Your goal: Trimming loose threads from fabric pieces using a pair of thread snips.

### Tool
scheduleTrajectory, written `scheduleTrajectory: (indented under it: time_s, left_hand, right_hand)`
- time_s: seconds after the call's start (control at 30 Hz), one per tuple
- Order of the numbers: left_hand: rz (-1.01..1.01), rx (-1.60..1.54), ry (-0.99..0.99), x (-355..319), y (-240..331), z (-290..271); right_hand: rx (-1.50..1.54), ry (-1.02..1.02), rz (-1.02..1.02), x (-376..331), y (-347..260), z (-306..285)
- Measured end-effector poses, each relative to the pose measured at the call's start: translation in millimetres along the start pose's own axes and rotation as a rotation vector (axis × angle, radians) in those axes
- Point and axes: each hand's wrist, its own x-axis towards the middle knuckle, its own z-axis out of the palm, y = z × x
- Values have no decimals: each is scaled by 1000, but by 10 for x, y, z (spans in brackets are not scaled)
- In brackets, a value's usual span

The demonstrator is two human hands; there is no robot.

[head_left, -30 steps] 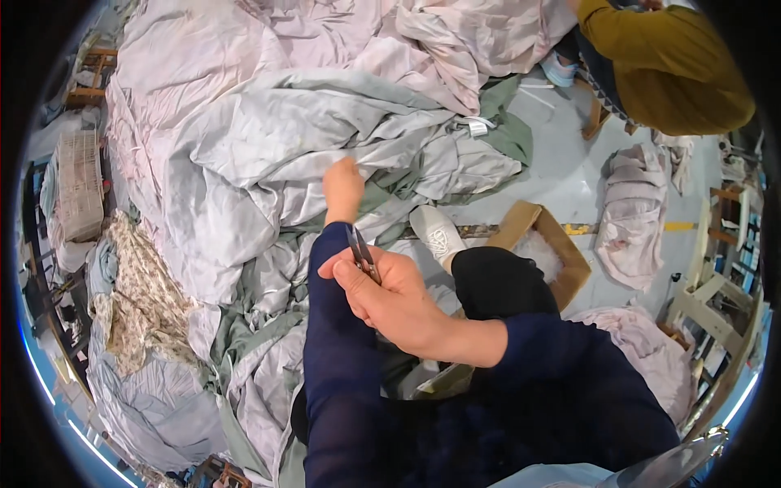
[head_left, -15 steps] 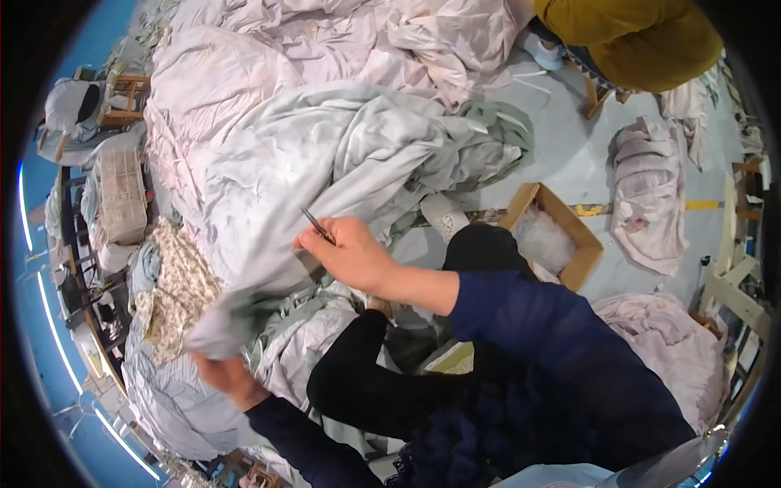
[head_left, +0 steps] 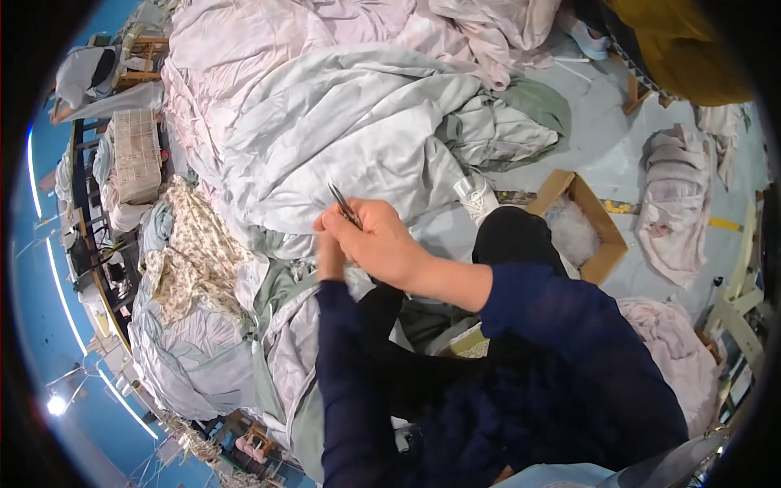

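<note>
Long dark navy sleeves cover both forearms to the wrists, over black trousers.

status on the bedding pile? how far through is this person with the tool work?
Done: nothing clearly sorted apart; a cardboard box on the floor holds white fluff. In hand: the right hand grips a thin metal tool against the pale grey sheet, the left hand just beneath it, largely hidden. Left: the big heap of pinkish and grey sheets and the floral fabric look untouched.
</note>
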Motion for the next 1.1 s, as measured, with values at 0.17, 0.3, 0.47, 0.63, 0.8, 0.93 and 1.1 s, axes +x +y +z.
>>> scheduleTrajectory:
  time_s: [0.17,0.3,0.47,0.63,0.8,0.93,1.1]
  left_hand:
    - [262,509,-59,525,-1006,1678]
    - [249,874,-196,377,-1054,2702]
    - [58,1133,-162,384,-977,2851]
    - [340,684,425,550,-1605,2330]
    - [261,327,469,38,-886,1885]
    - [221,63,331,-506,-178,1447]
    - [471,-39,209,-1380,822,864]
  right_hand:
    - [101,-91,23,-52,-165,274]
    - [80,-21,180,67,-154,-57]
    - [88,-43,193,86,-96,-143]
    - [70,-83,198,119,-118,-143]
    - [-13,-77,119,105,-158,-89]
    - [-313,23,-170,116,-139,3]
    - [-296,-91,-250,241,-253,-143]
